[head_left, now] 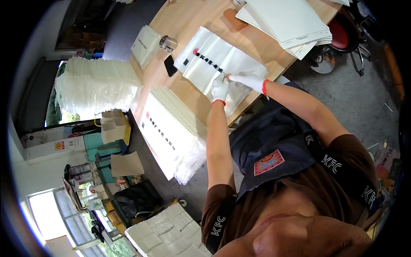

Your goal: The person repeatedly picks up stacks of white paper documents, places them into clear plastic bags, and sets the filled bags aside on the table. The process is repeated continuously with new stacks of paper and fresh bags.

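Note:
A clear plastic bag (201, 51) lies across the wooden table in front of me, with dark printing and a small red mark showing on a white sheet in it. Its near end is crumpled under my hands. My left hand (219, 88), in a white glove with a red cuff, is closed at the bag's near edge. My right hand (248, 81), gloved the same way, reaches in from the right, its fingertips pinched together beside the left thumb. The fingertips of both hands meet on the bag. Exactly what lies between them is too small to make out.
A stack of printed white sheets in plastic (165, 128) is on the table's left. Beyond it are a black phone (170, 66), a glass jar (168, 43) and a small white stack (145, 45). Large white sheets (287, 21) and a brown block (235, 19) occupy the far right.

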The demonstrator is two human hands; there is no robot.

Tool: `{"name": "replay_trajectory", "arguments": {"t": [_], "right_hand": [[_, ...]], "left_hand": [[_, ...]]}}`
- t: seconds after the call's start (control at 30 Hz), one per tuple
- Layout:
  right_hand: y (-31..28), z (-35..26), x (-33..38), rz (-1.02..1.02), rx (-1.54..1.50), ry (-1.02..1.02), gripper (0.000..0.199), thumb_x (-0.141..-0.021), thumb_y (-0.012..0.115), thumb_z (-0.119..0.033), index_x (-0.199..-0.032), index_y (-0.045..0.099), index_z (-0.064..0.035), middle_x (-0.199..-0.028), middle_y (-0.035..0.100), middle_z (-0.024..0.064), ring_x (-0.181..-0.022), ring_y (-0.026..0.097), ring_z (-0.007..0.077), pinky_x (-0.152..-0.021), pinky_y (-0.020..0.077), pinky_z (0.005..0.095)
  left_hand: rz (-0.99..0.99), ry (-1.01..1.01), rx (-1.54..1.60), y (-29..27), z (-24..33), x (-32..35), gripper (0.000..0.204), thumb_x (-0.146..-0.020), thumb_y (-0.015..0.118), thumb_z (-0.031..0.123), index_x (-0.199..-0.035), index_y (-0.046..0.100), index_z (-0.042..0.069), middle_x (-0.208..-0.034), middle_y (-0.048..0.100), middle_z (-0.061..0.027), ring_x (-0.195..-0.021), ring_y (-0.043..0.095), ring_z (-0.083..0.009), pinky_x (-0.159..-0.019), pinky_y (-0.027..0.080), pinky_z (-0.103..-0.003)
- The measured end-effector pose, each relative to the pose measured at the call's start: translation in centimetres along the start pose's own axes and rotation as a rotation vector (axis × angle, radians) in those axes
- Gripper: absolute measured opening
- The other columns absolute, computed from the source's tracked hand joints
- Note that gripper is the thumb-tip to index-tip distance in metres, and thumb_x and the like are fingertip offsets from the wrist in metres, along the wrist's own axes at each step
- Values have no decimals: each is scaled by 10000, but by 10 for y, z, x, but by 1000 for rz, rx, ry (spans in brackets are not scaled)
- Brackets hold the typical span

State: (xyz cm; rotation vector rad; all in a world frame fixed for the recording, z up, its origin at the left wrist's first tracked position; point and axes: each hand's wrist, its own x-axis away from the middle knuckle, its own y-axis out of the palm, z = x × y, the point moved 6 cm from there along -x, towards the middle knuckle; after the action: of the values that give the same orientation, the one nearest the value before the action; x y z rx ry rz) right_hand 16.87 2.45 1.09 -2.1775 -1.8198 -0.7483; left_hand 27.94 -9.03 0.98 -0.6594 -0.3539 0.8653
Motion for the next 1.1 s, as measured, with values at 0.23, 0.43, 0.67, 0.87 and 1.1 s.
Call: {"name": "replay_trajectory", "arguments": {"t": [0.23, 0.43, 0.67, 0.87, 1.1], "right_hand": [[-52, 26, -39, 337, 975, -332, 422, -905, 496, -435, -978, 658, -51, -850, 667, 143, -740, 632, 279, -747, 501, 375], [-54, -17, 31, 75, 538, -104, 362, -865, 542, -395, -925, 666, -60, -933, 662, 170, -844, 629, 349, -795, 489, 409], [-21, -60, 47, 379, 675, -846, 262, -833, 570, -325, -896, 661, -88, -944, 652, 145, -857, 632, 323, -778, 491, 389], [-41, -32, 87, 221, 989, -1016, 217, -810, 571, -267, -941, 652, -114, -914, 641, 142, -859, 630, 312, -764, 493, 398], [-198, -46, 85, 834, 1452, -652, 264, -801, 547, -158, -1059, 592, -124, -1069, 585, 81, -1023, 574, 272, -825, 490, 414]], "left_hand": [[181, 84, 563, -68, 9, -25, 150, -919, 611, 177, -1029, 567, 86, -853, 656, -101, -679, 576, -148, -691, 482, -269], [28, 13, 691, -53, 69, -14, 252, -917, 569, 84, -1150, 476, 54, -853, 654, -60, -583, 518, -72, -512, 434, -194], [-82, 409, 27, 29, 225, 101, 163, -853, 545, 18, -968, 632, 95, -840, 628, -94, -748, 602, -219, -707, 473, -325], [45, 225, 53, 38, 154, 71, 205, -900, 529, 43, -1074, 631, 76, -923, 647, -147, -804, 607, -227, -727, 472, -319], [-61, -7, 350, 60, 99, 19, 180, -956, 485, 86, -1085, 598, 31, -949, 661, -83, -673, 553, -123, -616, 454, -259]]}}
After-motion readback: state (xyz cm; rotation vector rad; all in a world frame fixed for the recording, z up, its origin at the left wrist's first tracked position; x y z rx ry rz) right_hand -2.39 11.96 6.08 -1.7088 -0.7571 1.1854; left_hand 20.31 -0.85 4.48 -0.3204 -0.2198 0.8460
